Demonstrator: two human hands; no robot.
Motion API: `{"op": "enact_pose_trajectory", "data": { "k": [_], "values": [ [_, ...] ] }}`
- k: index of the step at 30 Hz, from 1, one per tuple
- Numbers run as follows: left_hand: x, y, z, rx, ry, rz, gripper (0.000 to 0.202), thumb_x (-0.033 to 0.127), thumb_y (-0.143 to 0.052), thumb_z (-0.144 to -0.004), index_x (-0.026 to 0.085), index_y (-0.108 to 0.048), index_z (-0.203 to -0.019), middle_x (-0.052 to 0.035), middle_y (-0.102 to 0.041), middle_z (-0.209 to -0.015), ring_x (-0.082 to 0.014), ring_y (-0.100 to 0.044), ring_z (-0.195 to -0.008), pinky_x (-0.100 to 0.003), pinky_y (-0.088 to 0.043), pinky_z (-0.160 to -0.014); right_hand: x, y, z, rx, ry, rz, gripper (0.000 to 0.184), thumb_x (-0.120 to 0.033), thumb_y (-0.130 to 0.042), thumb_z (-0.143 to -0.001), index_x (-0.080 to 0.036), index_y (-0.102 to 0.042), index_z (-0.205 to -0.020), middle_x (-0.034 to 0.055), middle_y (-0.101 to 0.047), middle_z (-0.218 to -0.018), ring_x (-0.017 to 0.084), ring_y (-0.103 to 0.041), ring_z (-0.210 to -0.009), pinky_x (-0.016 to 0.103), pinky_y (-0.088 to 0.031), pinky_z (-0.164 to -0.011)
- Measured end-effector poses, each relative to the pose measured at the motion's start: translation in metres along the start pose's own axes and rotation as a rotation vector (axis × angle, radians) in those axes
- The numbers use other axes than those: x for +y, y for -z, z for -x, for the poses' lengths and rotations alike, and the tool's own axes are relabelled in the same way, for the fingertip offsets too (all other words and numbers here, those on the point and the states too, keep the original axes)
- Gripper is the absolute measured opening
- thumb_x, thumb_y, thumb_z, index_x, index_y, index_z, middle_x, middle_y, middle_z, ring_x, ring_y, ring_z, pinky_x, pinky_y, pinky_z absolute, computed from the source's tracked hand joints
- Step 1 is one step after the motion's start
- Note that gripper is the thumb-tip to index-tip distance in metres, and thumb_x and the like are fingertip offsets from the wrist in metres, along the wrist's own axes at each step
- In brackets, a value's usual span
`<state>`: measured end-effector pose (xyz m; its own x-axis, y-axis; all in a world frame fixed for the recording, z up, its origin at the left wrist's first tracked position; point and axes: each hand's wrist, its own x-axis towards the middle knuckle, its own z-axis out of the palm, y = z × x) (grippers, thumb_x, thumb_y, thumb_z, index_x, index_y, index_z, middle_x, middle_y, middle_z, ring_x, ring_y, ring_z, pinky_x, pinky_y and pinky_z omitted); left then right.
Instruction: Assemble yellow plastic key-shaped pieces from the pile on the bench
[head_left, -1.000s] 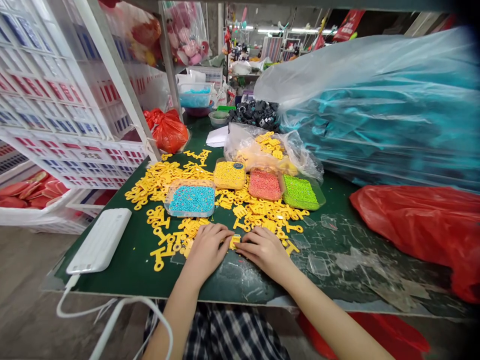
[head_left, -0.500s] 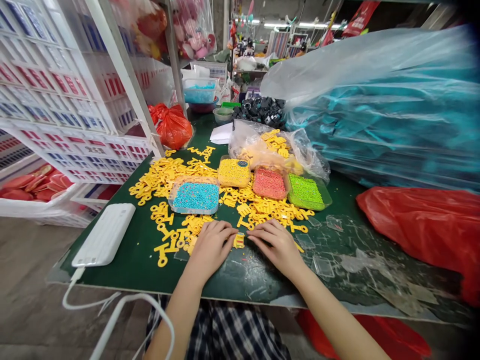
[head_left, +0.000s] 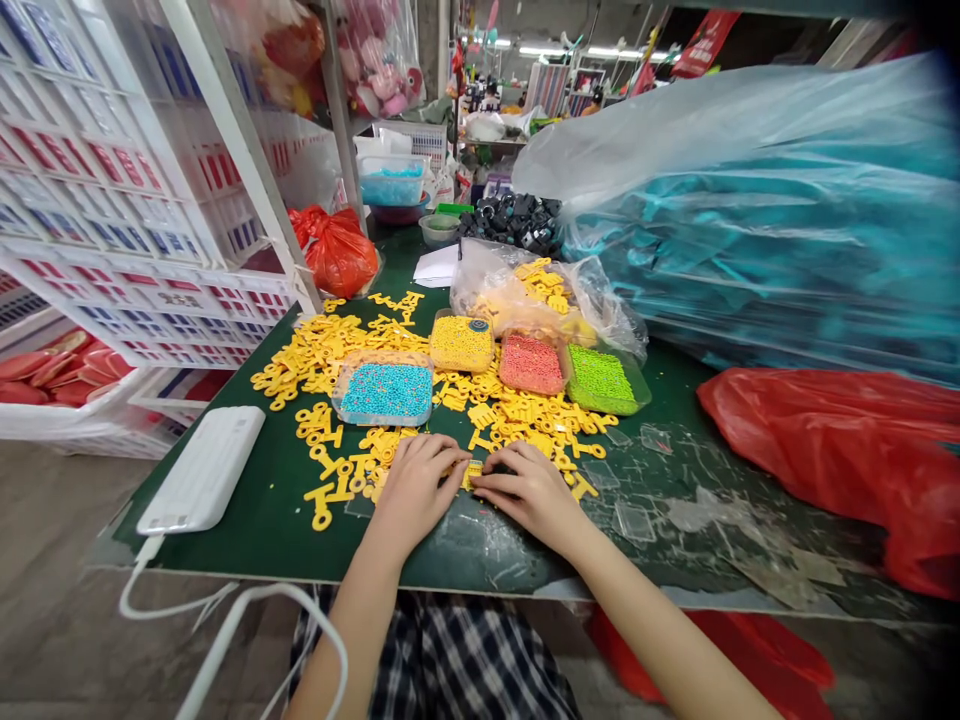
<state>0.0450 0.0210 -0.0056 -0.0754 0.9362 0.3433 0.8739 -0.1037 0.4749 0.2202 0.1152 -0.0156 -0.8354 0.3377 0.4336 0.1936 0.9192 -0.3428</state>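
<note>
My left hand (head_left: 415, 487) and my right hand (head_left: 526, 491) rest side by side on the green table (head_left: 262, 520), fingers curled and pinched around a small yellow plastic piece (head_left: 471, 473) between them. Several yellow key-shaped plastic pieces (head_left: 339, 482) lie scattered just beyond and left of my hands. Behind them stand clear trays of tiny beads: blue (head_left: 386, 390), yellow (head_left: 460, 342), pink (head_left: 529, 363) and green (head_left: 599, 378).
A white power bank (head_left: 202, 470) with a cable lies at the left. A clear bag of yellow pieces (head_left: 540, 290) and black parts (head_left: 514, 220) sit farther back. Red bags (head_left: 832, 440) (head_left: 336, 255), a big teal-filled plastic bag (head_left: 765, 220) and white racks (head_left: 112, 200) surround the table.
My hands parted slightly, exposing the small yellow piece, then closed in on it again. The view shifted a little.
</note>
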Motion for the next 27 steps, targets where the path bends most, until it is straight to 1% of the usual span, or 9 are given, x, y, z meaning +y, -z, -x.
{"op": "enact_pose_trajectory", "data": {
  "k": [7, 11, 14, 16, 19, 21, 22, 24, 27],
  "values": [
    [0.000, 0.000, 0.001, -0.017, 0.010, 0.007, 0.016, 0.021, -0.052, -0.094, 0.022, -0.067, -0.097, -0.0037, -0.067, -0.100, -0.0203, -0.059, -0.096, -0.037, -0.043, -0.088, 0.001, -0.005, 0.001, 0.013, 0.007, 0.081, 0.017, -0.032, -0.062, -0.090, -0.026, -0.075, -0.098, 0.0055, -0.066, -0.091, 0.019, -0.053, -0.083, 0.033, -0.045, -0.073],
    [0.000, -0.001, 0.001, -0.033, 0.010, 0.016, 0.017, 0.021, -0.051, -0.094, 0.022, -0.067, -0.096, -0.0034, -0.067, -0.099, -0.0201, -0.059, -0.096, -0.037, -0.043, -0.087, 0.002, -0.007, 0.001, 0.016, -0.021, 0.098, 0.017, -0.034, -0.063, -0.089, -0.026, -0.074, -0.100, 0.0053, -0.066, -0.089, 0.019, -0.054, -0.082, 0.033, -0.045, -0.073],
    [-0.001, -0.001, 0.001, -0.047, 0.005, 0.021, 0.016, 0.022, -0.051, -0.094, 0.022, -0.067, -0.096, -0.0034, -0.067, -0.098, -0.0201, -0.059, -0.096, -0.037, -0.043, -0.087, 0.006, -0.003, 0.002, 0.042, -0.051, 0.079, 0.019, -0.037, -0.063, -0.089, -0.025, -0.073, -0.100, 0.0058, -0.067, -0.089, 0.021, -0.055, -0.084, 0.034, -0.045, -0.074],
    [-0.001, -0.001, 0.001, -0.047, 0.008, 0.025, 0.016, 0.022, -0.050, -0.095, 0.022, -0.067, -0.096, -0.0032, -0.067, -0.098, -0.0200, -0.059, -0.096, -0.037, -0.043, -0.087, 0.012, 0.005, 0.003, 0.099, -0.122, 0.043, 0.021, -0.038, -0.058, -0.092, -0.024, -0.071, -0.100, 0.0065, -0.067, -0.090, 0.022, -0.056, -0.086, 0.036, -0.045, -0.076],
    [-0.001, -0.001, 0.000, -0.016, 0.026, 0.014, 0.015, 0.024, -0.051, -0.095, 0.023, -0.067, -0.098, -0.0029, -0.067, -0.099, -0.0201, -0.059, -0.095, -0.037, -0.043, -0.086, 0.025, 0.019, 0.006, 0.263, -0.297, 0.004, 0.025, -0.034, -0.045, -0.098, -0.022, -0.067, -0.098, 0.0073, -0.069, -0.093, 0.023, -0.058, -0.089, 0.038, -0.045, -0.081],
    [0.001, -0.002, -0.002, -0.004, 0.017, -0.010, 0.015, 0.026, -0.052, -0.095, 0.023, -0.066, -0.098, -0.0025, -0.068, -0.098, -0.0204, -0.058, -0.094, -0.037, -0.042, -0.085, 0.033, 0.025, 0.009, 0.371, -0.393, 0.017, 0.025, -0.033, -0.043, -0.098, -0.021, -0.065, -0.097, 0.0078, -0.069, -0.095, 0.024, -0.059, -0.090, 0.040, -0.044, -0.083],
    [0.003, -0.003, -0.005, -0.009, -0.002, -0.025, 0.014, 0.027, -0.053, -0.095, 0.023, -0.066, -0.098, -0.0021, -0.069, -0.098, -0.0205, -0.058, -0.094, -0.037, -0.041, -0.084, 0.036, 0.027, 0.010, 0.406, -0.424, 0.029, 0.024, -0.033, -0.043, -0.097, -0.021, -0.064, -0.097, 0.0081, -0.069, -0.095, 0.025, -0.059, -0.090, 0.041, -0.044, -0.083],
    [0.010, -0.004, -0.012, -0.042, -0.051, -0.065, 0.014, 0.028, -0.054, -0.095, 0.023, -0.066, -0.098, -0.0014, -0.069, -0.098, -0.0206, -0.059, -0.093, -0.038, -0.040, -0.084, 0.038, 0.027, 0.012, 0.422, -0.448, 0.038, 0.022, -0.032, -0.044, -0.096, -0.021, -0.064, -0.097, 0.0081, -0.069, -0.095, 0.026, -0.059, -0.091, 0.042, -0.045, -0.083],
    [0.021, -0.007, -0.027, -0.115, -0.120, -0.150, 0.012, 0.029, -0.056, -0.094, 0.022, -0.066, -0.096, -0.0010, -0.070, -0.097, -0.0212, -0.058, -0.092, -0.038, -0.038, -0.082, 0.039, 0.025, 0.014, 0.392, -0.446, 0.034, 0.021, -0.030, -0.045, -0.095, -0.021, -0.063, -0.098, 0.0080, -0.069, -0.095, 0.026, -0.059, -0.091, 0.041, -0.045, -0.083]
  ]
}}
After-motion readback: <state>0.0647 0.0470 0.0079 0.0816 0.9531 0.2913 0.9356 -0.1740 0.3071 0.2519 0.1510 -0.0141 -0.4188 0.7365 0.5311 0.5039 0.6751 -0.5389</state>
